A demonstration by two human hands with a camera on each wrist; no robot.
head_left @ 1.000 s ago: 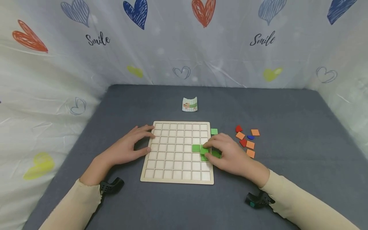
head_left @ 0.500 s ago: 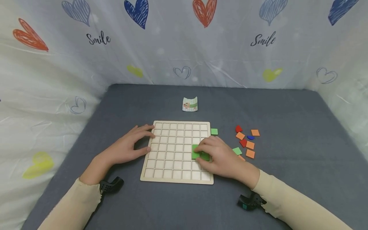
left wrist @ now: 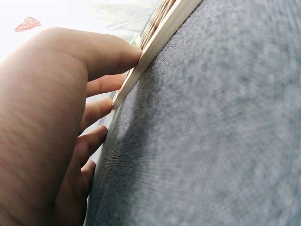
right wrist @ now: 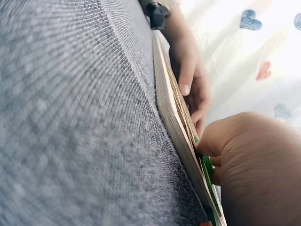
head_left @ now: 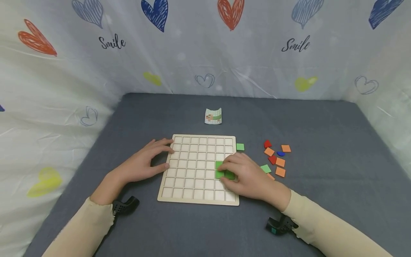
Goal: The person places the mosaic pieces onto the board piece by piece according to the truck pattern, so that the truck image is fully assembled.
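A pale wooden grid board (head_left: 186,175) lies on the table in the head view. My left hand (head_left: 138,162) rests at its left edge, fingers spread and fairly straight. The thumb (left wrist: 117,56) touches the board's side in the left wrist view. Over the board's right part, my right hand (head_left: 248,176) pinches a green square tile (head_left: 219,174) between thumb and fingers, low over the grid. The green tile (right wrist: 207,165) shows at the fingertips in the right wrist view. Another green tile (head_left: 229,175) sits beside it, partly under the hand.
A green tile (head_left: 240,146) lies against the board's right edge, and another green tile (head_left: 265,169) is near the right hand. Further right are several orange tiles (head_left: 280,172), red pieces (head_left: 267,144) and a blue piece (head_left: 280,154). A small picture card (head_left: 213,116) lies behind the board.
My right hand has moved left over the board with the green tile, uncovering a green tile on the table. It has barely shifted in the last half second; the left hand stays put.
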